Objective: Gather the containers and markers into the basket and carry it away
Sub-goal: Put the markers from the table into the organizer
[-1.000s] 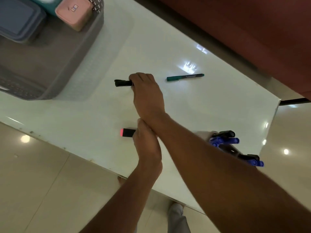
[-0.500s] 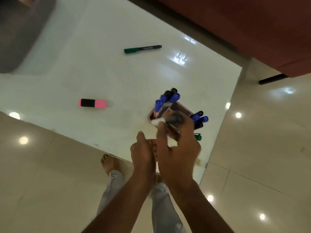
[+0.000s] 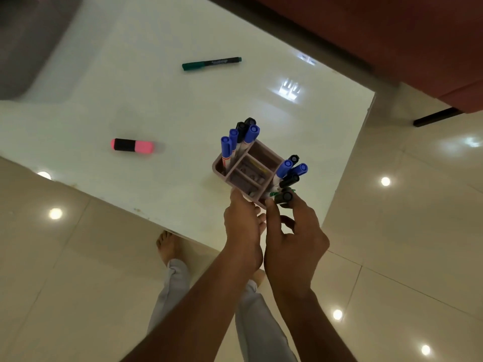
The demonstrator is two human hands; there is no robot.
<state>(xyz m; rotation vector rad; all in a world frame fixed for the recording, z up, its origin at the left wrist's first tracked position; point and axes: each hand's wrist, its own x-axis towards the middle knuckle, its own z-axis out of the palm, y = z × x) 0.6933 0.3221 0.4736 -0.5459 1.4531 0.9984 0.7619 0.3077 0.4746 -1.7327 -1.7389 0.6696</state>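
Now the right hand point(image 3: 295, 231) pinches a black marker point(image 3: 283, 197) at the near corner of the holder point(image 3: 218, 169), seemingly slotting it in, the left hand point(image 3: 243, 226) loosely touching its near wall; next, the pink highlighter point(image 3: 132, 145) left of it needs fetching.

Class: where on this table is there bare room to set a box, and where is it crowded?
Bare: between green marker and pink highlighter; far right corner beyond marker holder. Crowded: at that holder, with left hand and right hand.

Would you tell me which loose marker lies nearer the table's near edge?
The pink highlighter, short with a black middle; the green marker, long and slim, lies farther back.
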